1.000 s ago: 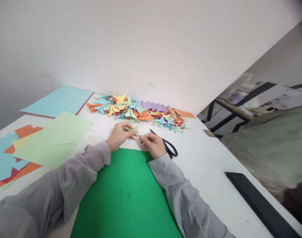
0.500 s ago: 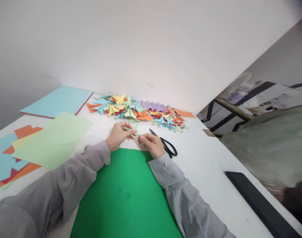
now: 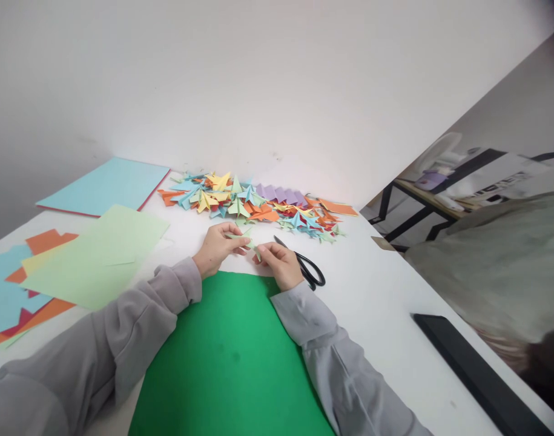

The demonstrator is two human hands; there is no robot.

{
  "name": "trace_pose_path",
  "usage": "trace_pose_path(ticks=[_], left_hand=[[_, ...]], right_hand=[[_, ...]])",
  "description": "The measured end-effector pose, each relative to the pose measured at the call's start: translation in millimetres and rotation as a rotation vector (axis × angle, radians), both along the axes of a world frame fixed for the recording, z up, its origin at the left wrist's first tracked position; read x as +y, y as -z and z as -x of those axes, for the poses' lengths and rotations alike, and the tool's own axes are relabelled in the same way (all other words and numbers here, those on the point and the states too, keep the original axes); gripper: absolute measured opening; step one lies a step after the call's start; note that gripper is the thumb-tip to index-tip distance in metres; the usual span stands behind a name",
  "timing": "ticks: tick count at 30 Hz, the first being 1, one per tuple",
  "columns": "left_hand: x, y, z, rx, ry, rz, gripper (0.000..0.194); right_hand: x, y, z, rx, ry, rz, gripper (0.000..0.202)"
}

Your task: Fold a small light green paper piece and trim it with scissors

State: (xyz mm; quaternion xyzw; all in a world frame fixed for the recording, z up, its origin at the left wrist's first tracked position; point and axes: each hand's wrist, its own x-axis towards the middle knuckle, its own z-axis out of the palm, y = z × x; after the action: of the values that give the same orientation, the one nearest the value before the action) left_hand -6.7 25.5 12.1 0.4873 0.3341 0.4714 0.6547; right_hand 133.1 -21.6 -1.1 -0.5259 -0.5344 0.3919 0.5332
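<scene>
Between my two hands is a small folded piece of light green paper (image 3: 249, 241), partly covered by the fingers. My left hand (image 3: 220, 247) pinches its left side with thumb and forefinger. At its right end the thumb and fingers of my right hand (image 3: 280, 264) are closed on it. Black-handled scissors (image 3: 310, 269) lie beside my right hand, their blades partly behind it. Under my wrists a green sheet (image 3: 234, 351) covers the near part of the table. Just beyond the hands lies a heap of small folded paper planes (image 3: 238, 206) in several colours.
At the left, a light green sheet (image 3: 99, 254) overlaps coloured scraps (image 3: 45, 242). Behind it lies a light blue sheet (image 3: 106, 188) over a red one. A long black object (image 3: 476, 375) rests along the table's right edge. The wall (image 3: 258, 91) stands directly behind the heap.
Almost nothing differs. My right hand's fingertips have shifted very slightly on the light green paper; both hands stay in the same place.
</scene>
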Motion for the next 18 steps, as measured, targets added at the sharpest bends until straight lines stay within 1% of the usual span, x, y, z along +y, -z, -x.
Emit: trace_pose_path(ticks=[3, 7, 11, 14, 18], left_hand=[[0.3, 2.1, -0.1, 0.021, 0.021, -0.029, 0.033], [0.0, 4.7, -0.3, 0.054, 0.073, -0.078, 0.032], [0.6, 6.0, -1.0, 0.082, 0.064, -0.136, 0.028], [0.6, 5.7, -1.6, 0.086, 0.053, -0.16, 0.025], [-0.3, 5.6, -1.6, 0.111, 0.07, -0.169, 0.024]], right_hand=[[-1.6, -1.5, 3.2, -0.014, 0.006, -0.016, 0.025], [-1.5, 0.5, 2.5, -0.053, 0.06, -0.056, 0.023], [-0.5, 2.1, -0.2, -0.122, 0.113, -0.107, 0.021], [-0.4, 1.7, 0.2, -0.097, 0.096, -0.105, 0.022], [-1.1, 1.4, 1.5, -0.068, 0.078, -0.116, 0.021]])
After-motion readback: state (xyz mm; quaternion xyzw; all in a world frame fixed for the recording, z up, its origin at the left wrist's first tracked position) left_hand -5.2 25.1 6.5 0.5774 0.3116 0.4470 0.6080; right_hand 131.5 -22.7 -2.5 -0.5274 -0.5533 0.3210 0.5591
